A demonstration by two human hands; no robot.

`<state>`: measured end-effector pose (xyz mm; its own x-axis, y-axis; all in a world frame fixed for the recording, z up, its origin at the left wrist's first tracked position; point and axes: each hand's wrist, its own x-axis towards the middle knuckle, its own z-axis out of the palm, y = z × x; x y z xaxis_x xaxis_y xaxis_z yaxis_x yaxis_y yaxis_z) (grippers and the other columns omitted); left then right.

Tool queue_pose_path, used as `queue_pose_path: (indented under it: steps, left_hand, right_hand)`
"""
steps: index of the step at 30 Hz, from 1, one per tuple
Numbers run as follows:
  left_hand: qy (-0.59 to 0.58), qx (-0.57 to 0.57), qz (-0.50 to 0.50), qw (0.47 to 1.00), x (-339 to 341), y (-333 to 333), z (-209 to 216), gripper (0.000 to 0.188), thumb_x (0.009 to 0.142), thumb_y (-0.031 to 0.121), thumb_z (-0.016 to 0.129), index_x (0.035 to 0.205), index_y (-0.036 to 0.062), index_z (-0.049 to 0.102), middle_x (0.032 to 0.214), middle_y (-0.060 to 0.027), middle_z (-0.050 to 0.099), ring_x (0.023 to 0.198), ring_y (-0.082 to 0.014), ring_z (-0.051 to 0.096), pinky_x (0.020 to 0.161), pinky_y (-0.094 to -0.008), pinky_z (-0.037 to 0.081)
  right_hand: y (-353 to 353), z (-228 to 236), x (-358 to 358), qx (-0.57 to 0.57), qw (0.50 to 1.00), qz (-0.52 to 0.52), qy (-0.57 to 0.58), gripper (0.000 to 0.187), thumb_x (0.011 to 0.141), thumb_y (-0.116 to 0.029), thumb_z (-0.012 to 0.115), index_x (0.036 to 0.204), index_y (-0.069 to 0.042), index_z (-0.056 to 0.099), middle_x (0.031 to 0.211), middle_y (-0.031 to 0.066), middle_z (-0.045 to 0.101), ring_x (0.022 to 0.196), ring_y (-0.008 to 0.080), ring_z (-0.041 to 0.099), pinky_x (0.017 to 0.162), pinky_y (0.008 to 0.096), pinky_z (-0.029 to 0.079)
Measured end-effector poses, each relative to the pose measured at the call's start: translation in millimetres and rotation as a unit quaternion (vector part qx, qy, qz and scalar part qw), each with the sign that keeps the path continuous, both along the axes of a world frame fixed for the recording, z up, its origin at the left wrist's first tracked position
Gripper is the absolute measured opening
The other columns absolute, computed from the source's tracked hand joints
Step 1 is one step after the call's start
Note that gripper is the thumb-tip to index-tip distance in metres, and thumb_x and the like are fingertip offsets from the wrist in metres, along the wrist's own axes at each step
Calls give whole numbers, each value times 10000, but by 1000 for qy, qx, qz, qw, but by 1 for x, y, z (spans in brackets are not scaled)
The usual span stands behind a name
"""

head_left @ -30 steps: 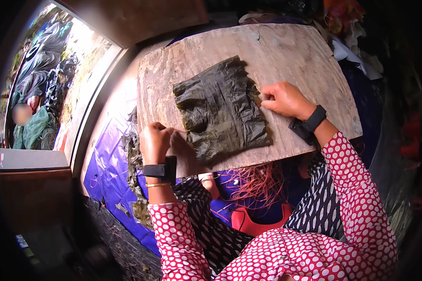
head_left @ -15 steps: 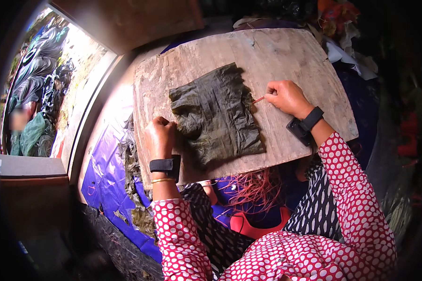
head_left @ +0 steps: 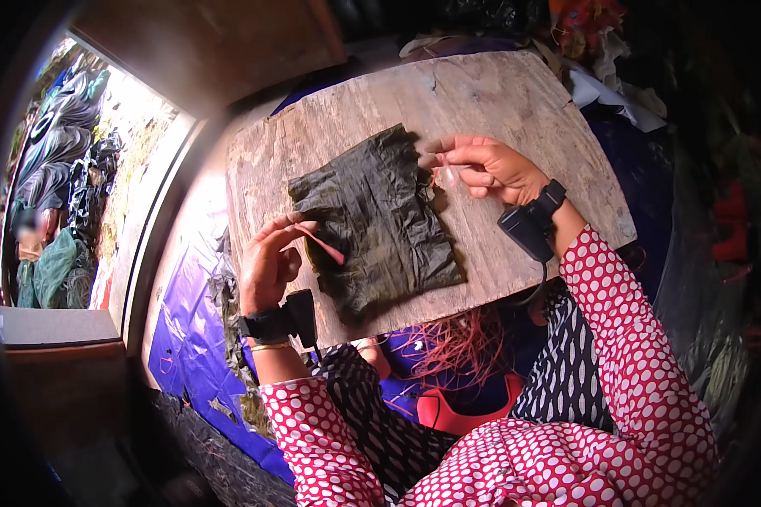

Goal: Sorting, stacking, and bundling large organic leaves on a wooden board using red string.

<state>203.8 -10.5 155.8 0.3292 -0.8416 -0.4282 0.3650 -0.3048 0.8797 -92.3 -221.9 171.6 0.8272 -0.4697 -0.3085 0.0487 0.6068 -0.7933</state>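
Observation:
A dark, wrinkled, roughly square sheet (head_left: 380,220), leaf-like or cloth-like, lies flat on a worn wooden board (head_left: 516,101). At the sheet's left edge, my left hand (head_left: 266,266) has its fingers bent and closed on a short pinkish-red strip (head_left: 328,245) that lies over the sheet. A small fold of the sheet lifts just under that strip. Beside the upper right edge is my right hand (head_left: 490,169), fingers stretched and apart, the tips blurred. Close to those fingertips a small red bit shows at the sheet's edge; whether they touch it is unclear.
The board rests above my lap. Below its near edge lie a tangle of red strips (head_left: 457,346) and a red plastic object (head_left: 448,410). Purple sheeting (head_left: 194,313) spreads to the left. A bright opening at far left shows dark netting (head_left: 51,152). White scraps (head_left: 609,93) lie at the far right.
My left hand moved slightly left and down, and a red strip now shows at its fingers. The right hand shifted left and its fingers spread from a pinch on a red strip.

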Motion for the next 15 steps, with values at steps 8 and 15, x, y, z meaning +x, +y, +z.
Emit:
queue_pose_path:
  steps: [8, 15]
  left_hand:
    - [-171, 48, 65, 982, 6, 6, -6, 212, 926, 221, 599, 1002, 29, 643, 772, -69, 692, 424, -51, 428, 372, -203, 282]
    - [-211, 80, 88, 970, -5, -1, -11, 300, 892, 264, 648, 1071, 22, 639, 851, -56, 663, 574, -105, 605, 425, -208, 402]
  right_hand:
    - [26, -21, 11, -189, 972, -51, 131, 259, 946, -184, 558, 1134, -10, 596, 1011, 93, 692, 604, 60, 639, 431, 179, 475]
    - [19, -24, -3, -108, 973, -95, 182, 299, 978, -252, 519, 1195, -47, 548, 957, 100, 693, 583, 83, 638, 469, 214, 522]
